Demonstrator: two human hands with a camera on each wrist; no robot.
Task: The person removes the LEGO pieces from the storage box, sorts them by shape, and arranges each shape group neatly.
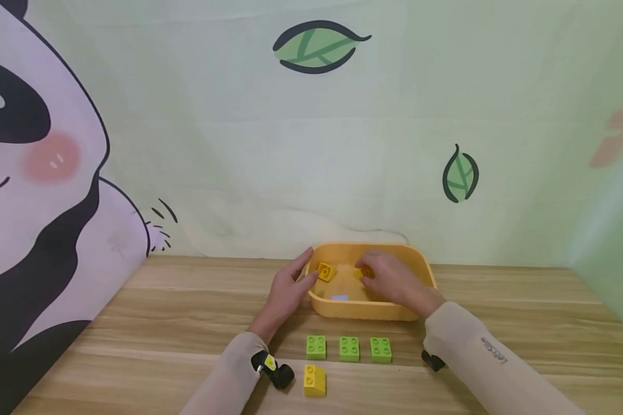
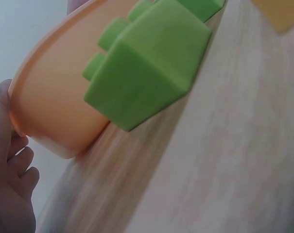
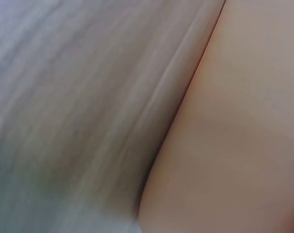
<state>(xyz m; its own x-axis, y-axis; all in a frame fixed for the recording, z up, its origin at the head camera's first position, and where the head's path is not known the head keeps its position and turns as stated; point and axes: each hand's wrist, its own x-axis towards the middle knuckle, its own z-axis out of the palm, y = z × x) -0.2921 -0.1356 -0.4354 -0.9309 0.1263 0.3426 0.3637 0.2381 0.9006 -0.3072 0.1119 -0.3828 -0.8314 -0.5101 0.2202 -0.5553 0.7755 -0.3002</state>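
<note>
An orange-yellow plastic bin (image 1: 366,311) stands against the back wall. My left hand (image 1: 288,288) holds its left rim, the thumb at the inner edge; in the left wrist view the other fingers curl outside the wall. Reaching into the bin from the right, my right hand (image 1: 391,278) pinches a yellow brick (image 1: 359,273), partly hidden by the fingers. Another yellow brick (image 1: 325,272) lies inside, close to the left thumb. A small blue piece (image 1: 340,298) shows near the bin's front wall. The right wrist view has only the bin's outer wall (image 3: 229,145) and blurred wood.
In front of the bin, three green 2x2 bricks (image 1: 349,349) stand in a row, studs up. A yellow sloped brick (image 1: 314,381) sits nearer, below the left one. A fabric backdrop with a panda print rises behind the wooden table (image 1: 187,300).
</note>
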